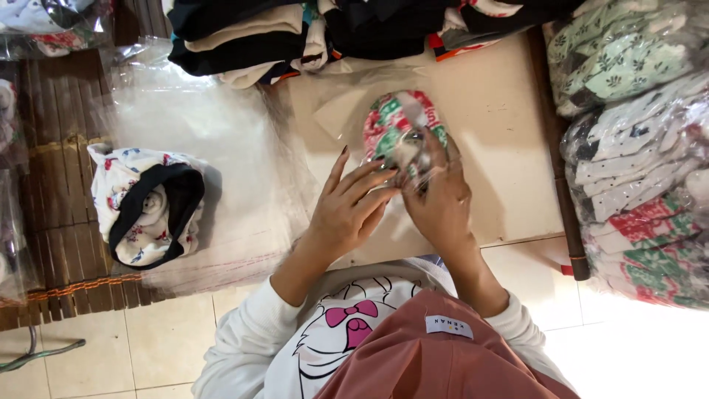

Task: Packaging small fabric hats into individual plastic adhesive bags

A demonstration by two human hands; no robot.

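A rolled garment with a red, green and white pattern (391, 122) lies inside a clear plastic bag (347, 103) on a low beige table (502, 125). My right hand (442, 196) grips the near end of the bagged roll, with a ring on one finger. My left hand (348, 210) sits right beside it, fingers stretched out and pressing the bag's loose end against the roll. Both hands touch each other over the table's front part.
A stack of clear plastic bags (221, 148) lies left on a bamboo mat (59, 185). A white floral and black garment bundle (148, 205) rests on it. Folded clothes (244, 37) are piled at the back. Packed garments in bags (642, 148) are heaped at the right.
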